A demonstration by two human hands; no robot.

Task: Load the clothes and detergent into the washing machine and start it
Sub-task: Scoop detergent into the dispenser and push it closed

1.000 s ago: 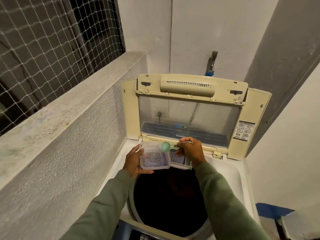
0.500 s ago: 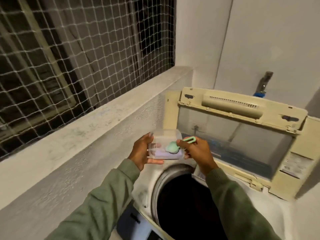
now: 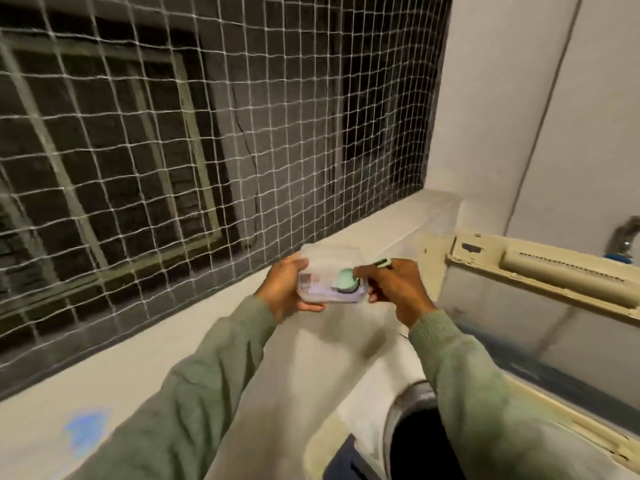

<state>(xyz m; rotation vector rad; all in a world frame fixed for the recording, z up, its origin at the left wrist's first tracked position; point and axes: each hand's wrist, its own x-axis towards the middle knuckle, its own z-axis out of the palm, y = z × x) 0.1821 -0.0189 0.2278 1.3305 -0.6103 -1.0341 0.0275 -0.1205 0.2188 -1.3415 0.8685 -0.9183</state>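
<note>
Clear plastic forms the detergent tub [image 3: 330, 285], one small lidless box held just above centre of the view, over the ledge [image 3: 377, 226] and to 10 o'clock of the drum opening [image 3: 420, 441]. One mint-green scoop [image 3: 344, 280] rests with its bowl inside the tub, its handle pointing toward 2 o'clock. The left hand [image 3: 285, 289] grips the tub's left wall, thumb on top and fingers curled beneath; the right hand [image 3: 393, 289] pinches the scoop handle between thumb and closed fingers. Both green sleeves [image 3: 194, 403] enter from 6 o'clock. A second ago the tub and scoop sat directly over the drum, beside the detergent drawer; since then both hands have carried them away toward 10 o'clock, and the view has swung to follow, leaving one washing machine [image 3: 367, 382] at 4 o'clock with its single lid [image 3: 540, 306] raised. This suggests dosing is finished and the tub is being returned to the ledge; whether clothes lie in the dark drum cannot be told. Closing the lid and starting the cycle appear to remain. One tap [image 3: 625, 237] shows at 3 o'clock, and one white net [image 3: 207, 133] spans the opening from 9 to 12 o'clock.
</note>
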